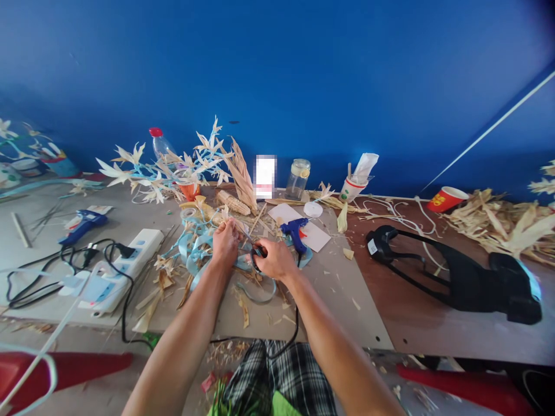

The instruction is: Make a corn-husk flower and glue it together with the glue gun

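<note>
My left hand (pixel 226 241) pinches a small piece of pale corn husk (pixel 225 213), which sticks up past the fingertips. My right hand (pixel 275 260) is closed around the black handles of a pair of scissors (pixel 255 260). The scissor blades point up and left toward the left fingertips; whether they touch the husk is too small to tell. Light blue ribbon (pixel 185 249) lies in loops beside and under my left hand. A blue glue gun (pixel 295 230) rests just right of the scissors, partly on a pale card (pixel 318 238).
Husk flowers (pixel 130 156) on blue stems stand at the back left, near a corn cob (pixel 234 202) and a glass jar (pixel 298 179). A power strip (pixel 145 245) with black cords and another glue gun (pixel 84 224) lie left. A black headset-like device (pixel 463 271) lies right.
</note>
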Demonstrator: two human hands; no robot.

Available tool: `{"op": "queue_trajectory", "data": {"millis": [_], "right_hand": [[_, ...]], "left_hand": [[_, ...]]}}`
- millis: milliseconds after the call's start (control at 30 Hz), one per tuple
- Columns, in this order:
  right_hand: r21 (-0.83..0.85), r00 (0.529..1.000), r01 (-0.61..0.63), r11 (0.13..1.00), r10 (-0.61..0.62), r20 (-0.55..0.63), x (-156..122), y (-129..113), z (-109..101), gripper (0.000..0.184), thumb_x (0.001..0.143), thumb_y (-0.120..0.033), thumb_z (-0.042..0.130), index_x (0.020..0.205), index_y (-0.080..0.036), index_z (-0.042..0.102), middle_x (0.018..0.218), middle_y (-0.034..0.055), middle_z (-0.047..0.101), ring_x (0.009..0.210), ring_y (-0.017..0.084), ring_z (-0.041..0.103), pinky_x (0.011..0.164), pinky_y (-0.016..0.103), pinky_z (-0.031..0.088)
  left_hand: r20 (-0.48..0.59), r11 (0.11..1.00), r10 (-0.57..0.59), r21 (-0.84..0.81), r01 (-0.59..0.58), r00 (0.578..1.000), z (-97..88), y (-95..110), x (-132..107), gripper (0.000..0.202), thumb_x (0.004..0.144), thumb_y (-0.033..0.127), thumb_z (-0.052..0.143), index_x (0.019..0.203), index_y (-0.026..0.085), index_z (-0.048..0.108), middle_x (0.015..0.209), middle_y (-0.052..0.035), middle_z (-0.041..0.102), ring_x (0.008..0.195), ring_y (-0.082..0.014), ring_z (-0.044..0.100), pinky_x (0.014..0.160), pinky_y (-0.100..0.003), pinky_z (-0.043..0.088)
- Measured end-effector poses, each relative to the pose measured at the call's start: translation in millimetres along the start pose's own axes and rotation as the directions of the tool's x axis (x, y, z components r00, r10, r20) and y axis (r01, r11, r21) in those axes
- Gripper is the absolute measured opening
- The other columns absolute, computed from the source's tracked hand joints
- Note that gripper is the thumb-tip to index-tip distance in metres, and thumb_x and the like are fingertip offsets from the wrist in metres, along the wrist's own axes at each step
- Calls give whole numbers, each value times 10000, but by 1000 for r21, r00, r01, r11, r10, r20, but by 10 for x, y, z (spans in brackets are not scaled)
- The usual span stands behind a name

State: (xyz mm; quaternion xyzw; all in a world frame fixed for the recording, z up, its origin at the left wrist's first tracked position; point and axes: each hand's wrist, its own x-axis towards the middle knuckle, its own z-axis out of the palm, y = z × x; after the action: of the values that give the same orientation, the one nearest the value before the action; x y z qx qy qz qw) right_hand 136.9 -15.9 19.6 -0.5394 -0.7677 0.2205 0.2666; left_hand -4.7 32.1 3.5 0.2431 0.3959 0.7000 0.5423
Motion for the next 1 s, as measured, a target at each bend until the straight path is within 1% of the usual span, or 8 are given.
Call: {"op": "queue_trajectory", "data": {"millis": [200, 300, 533, 633, 700, 867, 933, 1000], "right_hand": [[24, 1000, 4, 1000, -4, -1, 10, 6, -4, 284, 760, -471, 606, 832, -202, 664, 607, -18, 608, 518, 89, 432, 534, 216, 263], [23, 1000, -5, 1000, 5, 2, 14, 0, -11, 277, 761, -468, 608, 808, -200, 658, 586, -24, 588, 502, 86, 395, 522, 219, 243], [53, 1000, -10, 999, 8, 30, 20, 18, 5, 252, 785, -444, 596, 782, -197, 648, 562, -31, 577, 486, 83, 374, 514, 218, 234], [86, 999, -25, 996, 21, 45, 32, 35, 14, 245, 793, -428, 594, 787, -191, 653, 576, -23, 598, 493, 85, 410, 511, 214, 248], [113, 999, -42, 993, 39, 35, 42, 49, 20, 251, 801, -429, 584, 802, -188, 656, 599, -14, 620, 512, 90, 454, 514, 209, 268], [114, 986, -148, 982, 156, -64, 58, 80, 20, 272, 812, -458, 562, 870, -203, 637, 700, 10, 675, 609, 122, 578, 539, 210, 330], [89, 976, -197, 976, 204, -81, 63, 83, 10, 289, 800, -463, 578, 930, -209, 623, 758, 27, 693, 686, 147, 624, 571, 218, 366], [64, 962, -249, 966, 255, -101, 72, 82, -3, 374, 774, -464, 611, 1039, -200, 595, 844, 55, 702, 785, 181, 650, 633, 236, 407]], "left_hand": [[-27, 1000, -10, -7, 10, 1000, 11, 4, -1, 309, 789, 266, 622, 571, 189, 418, 411, 93, 293, 368, -56, 258, 455, -217, 321], [-24, 1000, -8, -25, 8, 1000, 13, 4, -4, 302, 793, 258, 616, 572, 187, 423, 412, 91, 294, 369, -56, 259, 453, -217, 317], [-15, 1000, -6, -29, 6, 1000, -9, -7, 7, 290, 783, 269, 631, 582, 185, 439, 423, 92, 299, 367, -54, 268, 463, -216, 345], [-16, 999, -4, -40, 4, 1000, -21, -14, 14, 299, 765, 277, 653, 591, 184, 428, 421, 96, 302, 372, -51, 270, 463, -208, 350], [-11, 999, -2, -49, 1, 1000, -25, -17, 14, 314, 751, 283, 670, 596, 185, 415, 422, 100, 305, 374, -48, 268, 460, -203, 350], [-8, 999, -26, -36, 26, 1000, -11, -12, -10, 349, 720, 317, 705, 614, 189, 398, 425, 114, 275, 368, -44, 258, 456, -199, 352], [-5, 999, -35, -37, 34, 999, -1, -9, -21, 357, 716, 321, 711, 615, 188, 395, 437, 114, 270, 369, -41, 261, 453, -196, 349], [15, 998, -45, -45, 46, 999, 8, -7, -28, 357, 714, 316, 713, 614, 184, 397, 451, 111, 270, 373, -36, 266, 441, -190, 333]]}}
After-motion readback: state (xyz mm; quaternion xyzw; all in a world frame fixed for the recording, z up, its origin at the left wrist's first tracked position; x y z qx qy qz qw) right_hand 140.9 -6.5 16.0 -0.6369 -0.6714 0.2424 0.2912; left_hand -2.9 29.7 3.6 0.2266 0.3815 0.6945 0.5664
